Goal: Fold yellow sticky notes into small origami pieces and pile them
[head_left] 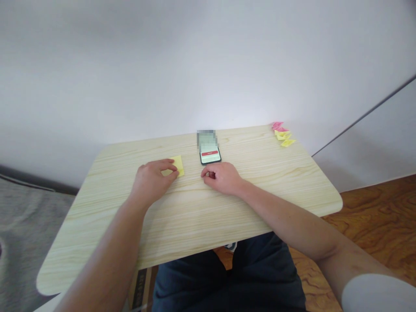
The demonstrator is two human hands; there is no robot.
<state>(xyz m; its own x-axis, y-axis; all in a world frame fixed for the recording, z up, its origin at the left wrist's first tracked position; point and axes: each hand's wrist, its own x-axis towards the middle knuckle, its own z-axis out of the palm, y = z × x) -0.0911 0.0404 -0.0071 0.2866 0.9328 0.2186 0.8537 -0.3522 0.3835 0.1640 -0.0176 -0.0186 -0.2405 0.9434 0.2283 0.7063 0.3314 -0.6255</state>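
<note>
A small square of yellow paper [178,165], like a sticky note, lies on the table left of the phone. My left hand [152,180] is curled at the paper's left side, thumb and fingertips pinched on its edge and partly covering it. To the right, my right hand [224,177] rests on the table just below the phone, its thumb and fingers drawn together. Nothing shows between those fingers. The smartphone [210,158] lies face up, with a red button on its lit screen; its upper part is pixelated.
A pale wood-grain table [182,225] stands against a white wall [162,78]. At its far right corner sit folded paper pieces, a pink one [279,126] and yellow ones [287,142]. My legs [227,277] are under the front edge, near a cardboard box [143,288].
</note>
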